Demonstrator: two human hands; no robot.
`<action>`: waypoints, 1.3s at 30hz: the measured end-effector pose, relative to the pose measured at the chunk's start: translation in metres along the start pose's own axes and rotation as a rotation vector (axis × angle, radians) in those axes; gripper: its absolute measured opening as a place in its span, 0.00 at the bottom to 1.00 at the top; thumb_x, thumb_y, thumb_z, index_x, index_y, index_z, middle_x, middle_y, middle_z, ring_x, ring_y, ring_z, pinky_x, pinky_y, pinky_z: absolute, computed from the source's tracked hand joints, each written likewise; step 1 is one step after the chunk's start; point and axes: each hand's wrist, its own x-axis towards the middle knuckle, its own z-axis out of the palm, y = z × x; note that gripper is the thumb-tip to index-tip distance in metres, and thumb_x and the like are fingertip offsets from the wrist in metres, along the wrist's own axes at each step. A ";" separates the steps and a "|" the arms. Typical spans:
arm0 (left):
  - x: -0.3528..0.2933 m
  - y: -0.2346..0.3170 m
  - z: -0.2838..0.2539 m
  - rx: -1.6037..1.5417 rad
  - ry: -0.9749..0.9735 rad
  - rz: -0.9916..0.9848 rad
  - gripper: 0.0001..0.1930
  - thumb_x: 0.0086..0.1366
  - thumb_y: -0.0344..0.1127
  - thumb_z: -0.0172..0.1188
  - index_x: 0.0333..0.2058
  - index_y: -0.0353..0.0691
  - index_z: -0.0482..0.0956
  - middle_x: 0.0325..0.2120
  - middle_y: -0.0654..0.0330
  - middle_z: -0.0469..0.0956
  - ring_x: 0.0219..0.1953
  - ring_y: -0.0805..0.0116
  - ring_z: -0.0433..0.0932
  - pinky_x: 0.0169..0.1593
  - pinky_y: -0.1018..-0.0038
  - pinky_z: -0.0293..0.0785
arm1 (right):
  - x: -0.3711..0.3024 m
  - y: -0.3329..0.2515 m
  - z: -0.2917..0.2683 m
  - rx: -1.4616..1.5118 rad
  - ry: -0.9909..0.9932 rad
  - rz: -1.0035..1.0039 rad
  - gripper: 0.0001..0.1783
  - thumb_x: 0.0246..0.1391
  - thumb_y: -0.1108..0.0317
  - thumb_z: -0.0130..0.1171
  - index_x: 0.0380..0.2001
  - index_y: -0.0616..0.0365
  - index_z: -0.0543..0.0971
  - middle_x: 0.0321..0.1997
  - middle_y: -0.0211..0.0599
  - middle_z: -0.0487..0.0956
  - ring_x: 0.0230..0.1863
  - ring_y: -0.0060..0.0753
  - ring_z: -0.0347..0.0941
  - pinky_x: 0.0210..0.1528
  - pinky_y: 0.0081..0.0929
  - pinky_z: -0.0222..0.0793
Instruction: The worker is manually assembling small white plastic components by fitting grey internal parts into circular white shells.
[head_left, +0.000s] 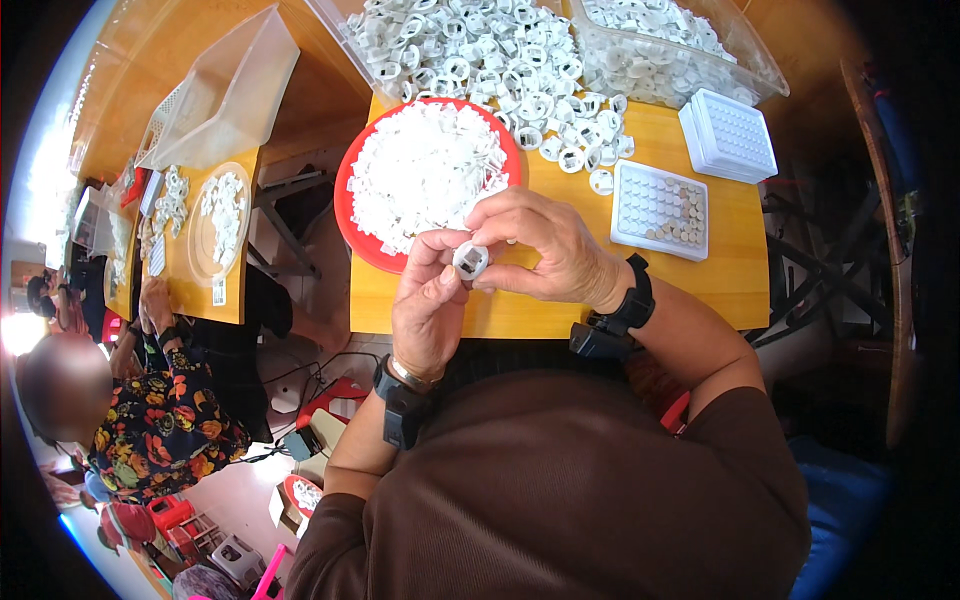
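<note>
Above the near edge of the wooden table (738,290), both my hands meet at a small round white plastic part (470,261) with a dark cut-out in its face. My left hand (428,315) grips it between thumb and fingers from the left. From the right, the fingertips and thumb of my right hand (548,250) close on its edge. Whether a smaller piece is also in my fingers cannot be seen. Just beyond my hands sits a red round tray (347,220) heaped with small white pieces (425,165).
Loose round white parts (480,60) spread across the table's far side, beside a clear bin (760,75) of more parts. On the right stand a white grid tray (630,238) with round pieces and stacked trays (735,140). A co-worker (170,420) sits left at another table (232,290).
</note>
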 end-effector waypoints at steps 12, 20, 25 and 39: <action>0.001 -0.008 -0.005 -0.071 0.112 0.005 0.15 0.66 0.35 0.55 0.49 0.38 0.68 0.42 0.60 0.74 0.43 0.71 0.73 0.49 0.73 0.69 | 0.002 -0.004 0.005 -0.293 -0.004 -0.097 0.18 0.35 0.71 0.73 0.33 0.53 0.78 0.43 0.35 0.77 0.37 0.35 0.77 0.36 0.28 0.74; -0.002 -0.008 -0.003 0.162 0.189 -0.001 0.13 0.67 0.35 0.52 0.47 0.37 0.71 0.42 0.60 0.75 0.44 0.72 0.73 0.49 0.73 0.67 | -0.002 0.001 0.009 -0.143 -0.035 0.032 0.16 0.38 0.72 0.71 0.33 0.55 0.78 0.44 0.35 0.77 0.38 0.37 0.76 0.38 0.30 0.74; -0.001 -0.004 -0.011 0.146 0.177 0.055 0.13 0.67 0.35 0.51 0.47 0.35 0.70 0.39 0.57 0.76 0.41 0.68 0.75 0.47 0.72 0.69 | 0.003 0.006 -0.002 -0.111 -0.004 0.093 0.09 0.44 0.69 0.66 0.31 0.55 0.78 0.36 0.34 0.77 0.36 0.40 0.76 0.36 0.33 0.73; -0.012 0.020 -0.036 0.075 0.261 0.108 0.13 0.69 0.40 0.49 0.45 0.37 0.69 0.36 0.55 0.76 0.37 0.65 0.75 0.43 0.72 0.69 | -0.007 0.016 -0.015 -0.599 -0.375 0.396 0.05 0.48 0.66 0.60 0.27 0.55 0.81 0.32 0.34 0.78 0.34 0.42 0.76 0.35 0.36 0.71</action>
